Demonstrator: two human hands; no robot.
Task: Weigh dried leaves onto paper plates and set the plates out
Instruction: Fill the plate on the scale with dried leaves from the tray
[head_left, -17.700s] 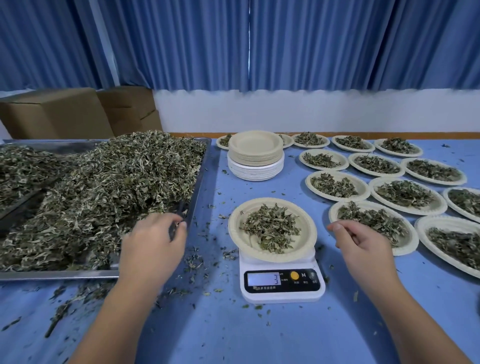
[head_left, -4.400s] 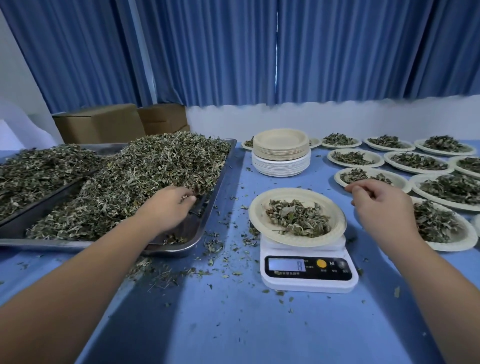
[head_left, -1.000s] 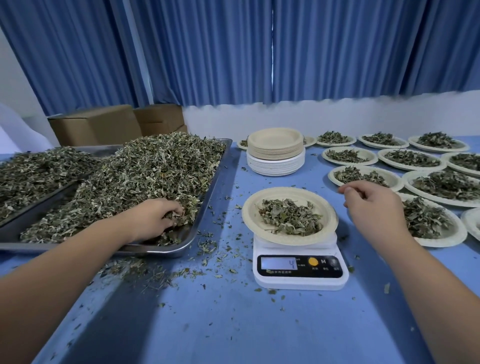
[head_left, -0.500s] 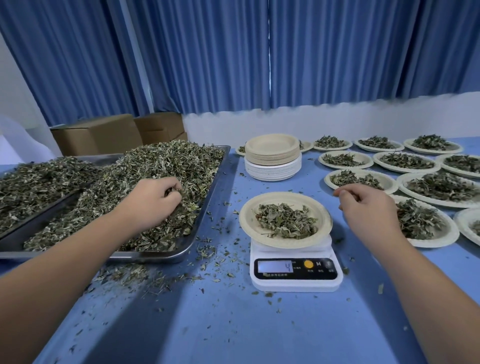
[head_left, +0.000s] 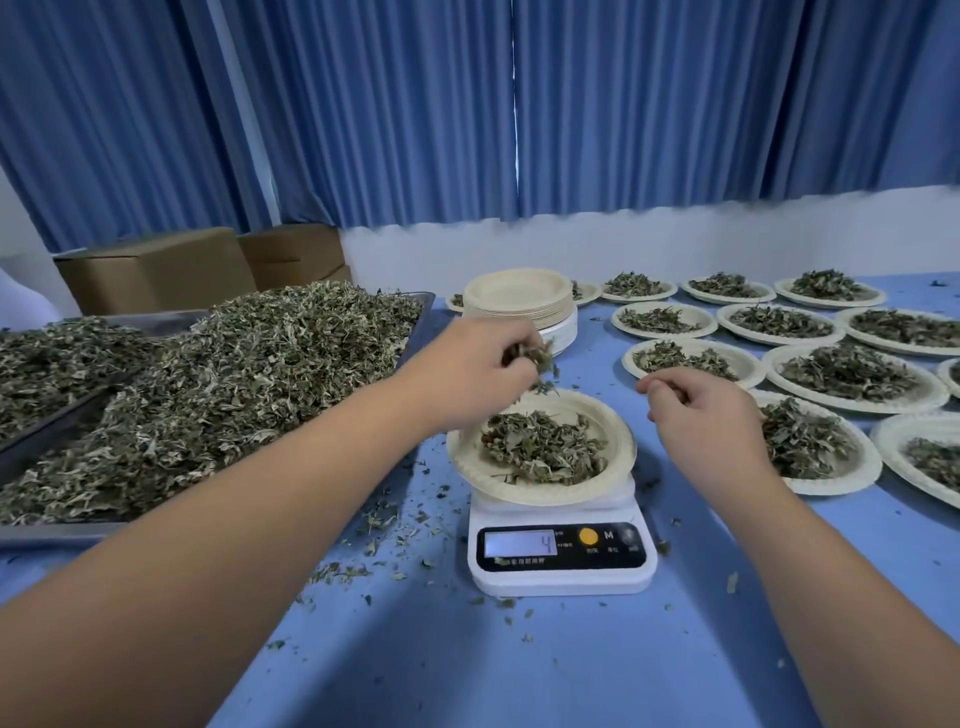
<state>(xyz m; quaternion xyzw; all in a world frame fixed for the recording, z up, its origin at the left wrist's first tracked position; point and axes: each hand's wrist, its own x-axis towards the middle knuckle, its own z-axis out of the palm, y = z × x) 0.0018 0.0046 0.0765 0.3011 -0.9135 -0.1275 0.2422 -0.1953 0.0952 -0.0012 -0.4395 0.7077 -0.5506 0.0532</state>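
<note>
A paper plate with a small heap of dried leaves stands on a white digital scale whose display reads 4. My left hand hovers above the plate's far left rim and pinches a tuft of dried leaves; a few bits hang below the fingers. My right hand floats just right of the plate with fingers curled, thumb against forefinger; whether it holds anything I cannot tell. A large pile of dried leaves fills a metal tray at the left.
A stack of unused paper plates stands behind the scale. Several filled plates cover the table's right side. A second leaf-filled tray and cardboard boxes lie at the far left. Leaf crumbs litter the blue table.
My left hand has lifted out of the tray pile and moved right to above the plate, carrying a pinch of leaves. My right hand has stayed beside the plate. The display still reads 4.
</note>
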